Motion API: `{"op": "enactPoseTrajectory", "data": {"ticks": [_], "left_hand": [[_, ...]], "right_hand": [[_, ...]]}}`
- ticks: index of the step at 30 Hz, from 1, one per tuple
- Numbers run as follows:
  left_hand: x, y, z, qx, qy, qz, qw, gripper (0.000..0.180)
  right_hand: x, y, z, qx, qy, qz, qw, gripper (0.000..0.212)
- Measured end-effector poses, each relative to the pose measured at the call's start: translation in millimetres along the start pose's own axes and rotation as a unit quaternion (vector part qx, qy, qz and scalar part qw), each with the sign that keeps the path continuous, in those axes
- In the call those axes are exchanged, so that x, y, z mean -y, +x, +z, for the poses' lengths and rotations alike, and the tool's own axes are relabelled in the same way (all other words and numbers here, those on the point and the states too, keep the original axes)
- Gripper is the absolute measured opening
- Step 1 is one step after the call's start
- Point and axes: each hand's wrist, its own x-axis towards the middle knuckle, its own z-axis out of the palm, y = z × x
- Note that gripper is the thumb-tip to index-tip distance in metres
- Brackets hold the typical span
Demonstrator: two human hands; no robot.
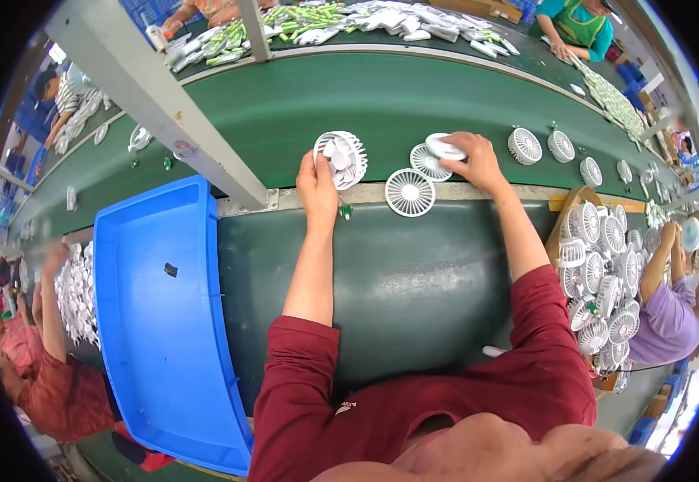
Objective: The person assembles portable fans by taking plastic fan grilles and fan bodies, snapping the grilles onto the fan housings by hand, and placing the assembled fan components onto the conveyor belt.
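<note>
My left hand [316, 186] is closed around the side of a white fan head [349, 161], tilted so that blades show inside its ribbed cage. A small green circuit board [345, 212] hangs below it beside my wrist. My right hand [480, 166] pinches a smooth white rounded piece [444, 147] over the belt's near edge. Under that piece lies a round white fan grille [427, 165], partly covered. A second grille [410, 193] overlaps the ledge, nearer to me.
The green conveyor belt [285, 88] carries several fan heads [525, 145] to the right. A blue bin [161, 321] stands left, beside a metal post [173, 112]. Fan heads fill a box [607, 273] at right. Co-workers sit on both sides and across the belt.
</note>
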Motion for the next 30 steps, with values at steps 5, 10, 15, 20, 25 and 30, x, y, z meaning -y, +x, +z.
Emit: {"op": "enactPoseTrajectory", "data": {"ticks": [5,10,15,20,25,30], "left_hand": [[-0.4,-2.6,-5.1,0.025,-0.04,0.0,0.999,0.022],[10.6,-0.4,-10.5,0.045,-0.041,-0.024,0.998,0.022],[8.2,-7.2,12.6,0.084,-0.039,-0.033,0.995,0.025],[-3.1,-15.8,18.0,0.097,0.157,0.015,0.983,0.026],[-3.9,-28.2,24.5,0.169,0.17,-0.012,0.971,0.026],[-15.7,-39.9,5.4,0.126,-0.018,-0.165,0.978,0.029]], "right_hand": [[60.2,9.3,-63.3,0.054,0.099,-0.004,0.994,0.038],[39.3,17.2,-59.0,-0.052,0.354,0.17,0.918,0.03],[-50.8,-6.0,13.8,-0.16,0.29,0.218,0.918,0.038],[-6.4,3.4,21.7,-0.029,0.363,0.149,0.919,0.037],[11.7,8.8,4.5,-0.029,0.34,0.125,0.932,0.034],[42.6,9.3,-17.4,0.101,0.552,0.136,0.817,0.026]]}}
